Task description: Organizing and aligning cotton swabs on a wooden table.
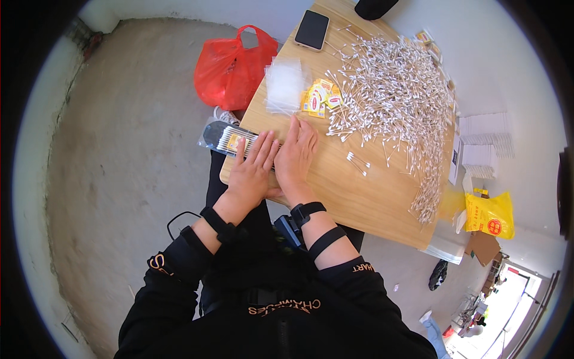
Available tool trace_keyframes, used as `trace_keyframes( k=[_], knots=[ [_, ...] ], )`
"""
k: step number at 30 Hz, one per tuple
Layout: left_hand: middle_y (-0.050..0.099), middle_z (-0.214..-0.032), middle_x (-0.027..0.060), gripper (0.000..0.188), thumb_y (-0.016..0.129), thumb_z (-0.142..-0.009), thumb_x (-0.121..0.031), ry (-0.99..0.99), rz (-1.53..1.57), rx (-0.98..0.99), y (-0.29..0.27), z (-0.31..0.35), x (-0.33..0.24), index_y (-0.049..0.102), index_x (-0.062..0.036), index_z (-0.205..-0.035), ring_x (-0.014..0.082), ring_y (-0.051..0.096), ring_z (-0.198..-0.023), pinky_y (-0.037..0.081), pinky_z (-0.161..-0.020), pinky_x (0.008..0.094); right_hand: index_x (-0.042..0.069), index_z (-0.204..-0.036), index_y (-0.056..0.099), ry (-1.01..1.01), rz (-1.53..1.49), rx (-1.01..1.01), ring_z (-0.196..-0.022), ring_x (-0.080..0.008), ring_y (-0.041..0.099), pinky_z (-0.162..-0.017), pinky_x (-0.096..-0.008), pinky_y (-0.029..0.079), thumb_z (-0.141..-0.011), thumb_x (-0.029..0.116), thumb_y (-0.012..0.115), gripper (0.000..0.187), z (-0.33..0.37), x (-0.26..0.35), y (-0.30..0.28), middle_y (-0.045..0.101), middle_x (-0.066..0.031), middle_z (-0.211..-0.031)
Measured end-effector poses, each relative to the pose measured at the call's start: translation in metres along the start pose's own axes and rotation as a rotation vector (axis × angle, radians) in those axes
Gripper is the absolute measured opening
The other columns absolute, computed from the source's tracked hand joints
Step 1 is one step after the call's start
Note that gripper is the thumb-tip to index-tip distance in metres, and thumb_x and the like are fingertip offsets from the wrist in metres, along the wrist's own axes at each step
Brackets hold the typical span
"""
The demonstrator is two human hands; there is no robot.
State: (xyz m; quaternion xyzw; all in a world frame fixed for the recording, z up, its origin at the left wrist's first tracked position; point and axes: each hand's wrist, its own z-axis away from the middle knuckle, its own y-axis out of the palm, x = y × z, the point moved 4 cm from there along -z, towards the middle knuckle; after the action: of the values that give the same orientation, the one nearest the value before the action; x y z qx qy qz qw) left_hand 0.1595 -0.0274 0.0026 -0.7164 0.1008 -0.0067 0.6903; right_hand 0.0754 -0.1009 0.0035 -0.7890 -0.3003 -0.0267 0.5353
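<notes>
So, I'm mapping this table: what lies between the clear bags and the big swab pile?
In the head view, small yellow cards lie between the clear bags and the big swab pile.

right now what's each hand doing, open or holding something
Left hand: open, laid over the clear packet of swabs.
Right hand: fingers together, beside the left; whether its grip holds anything cannot be told.

Left hand [250, 170], one; right hand [295, 157], one. Filled swab packet [227, 137], one. Wooden table [371, 197], one. Phone [312, 30], one. Red carrier bag [230, 72], one. Yellow plastic bag [490, 214], one. Loose cotton swabs [394, 90], heaped, beyond counting. Yellow cards [317, 99] and clear sleeves [284, 87], several each, overlapping, exact totals indistinct.
</notes>
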Motion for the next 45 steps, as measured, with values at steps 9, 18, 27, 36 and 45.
trace_keyframes(
  k=[9, 18, 27, 36, 45],
  knots=[
    [0.033, -0.149, 0.0198, 0.084, 0.073, -0.076, -0.037, -0.149, 0.251, -0.111, -0.042, -0.001, 0.034, 0.036, 0.0016, -0.141, 0.0313, 0.024, -0.142, 0.018, -0.114, 0.0508, 0.0, -0.132, 0.045, 0.077, 0.047, 0.067, -0.124, -0.033, 0.041, -0.111, -0.0511, 0.025, -0.086, 0.003, 0.05, 0.047, 0.001, -0.011, 0.005, 0.045, -0.0155, -0.123],
    [0.066, -0.098, 0.0076, 0.04, 0.07, -0.088, -0.028, -0.975, 1.481, -0.15, 0.04, -0.001, 0.134, 0.058, 0.0025, -0.11, 0.016, 0.065, -0.085, 0.053, -0.076, 0.0296, 0.002, -0.129, 0.048, 0.043, 0.06, -0.017, -0.115, -0.0333, 0.045, -0.106, -0.047, 0.031, -0.085, 0.001, 0.049, 0.043, -0.001, 0.002, 0.006, 0.048, -0.0149, -0.115],
    [0.069, -0.094, 0.0084, 0.029, 0.072, -0.087, -0.022, -0.945, 2.061, -0.25, 0.067, -0.005, 0.127, 0.062, 0.0015, -0.101, 0.0161, 0.067, -0.08, 0.055, -0.073, 0.0304, 0.002, -0.131, 0.047, 0.071, 0.087, 0.038, -0.122, -0.0304, 0.043, -0.11, -0.0498, 0.027, -0.088, 0.003, 0.048, 0.043, -0.001, 0.002, 0.008, 0.045, -0.0136, -0.118],
    [0.069, -0.092, 0.0082, 0.026, 0.07, -0.088, -0.02, -0.927, 2.127, -0.33, 0.07, -0.005, 0.123, 0.062, 0.0013, -0.1, 0.0159, 0.067, -0.079, 0.054, -0.072, 0.0301, 0.001, -0.127, 0.049, 0.038, 0.041, -0.001, -0.117, -0.0329, 0.044, -0.107, -0.0487, 0.03, -0.084, -0.001, 0.049, 0.043, -0.01, 0.02, 0.015, 0.047, -0.0152, -0.115],
    [0.068, -0.089, 0.0063, 0.023, 0.071, -0.087, -0.019, -0.901, 1.989, -0.437, 0.05, -0.008, 0.117, 0.063, 0.001, -0.097, 0.0125, 0.065, -0.076, 0.052, -0.068, 0.0272, -0.001, -0.127, 0.048, 0.06, -0.054, 0.032, -0.124, -0.0329, 0.041, -0.11, -0.0465, 0.03, -0.087, 0.004, 0.051, 0.04, -0.017, 0.036, 0.027, 0.045, -0.0146, -0.118]
  ],
)
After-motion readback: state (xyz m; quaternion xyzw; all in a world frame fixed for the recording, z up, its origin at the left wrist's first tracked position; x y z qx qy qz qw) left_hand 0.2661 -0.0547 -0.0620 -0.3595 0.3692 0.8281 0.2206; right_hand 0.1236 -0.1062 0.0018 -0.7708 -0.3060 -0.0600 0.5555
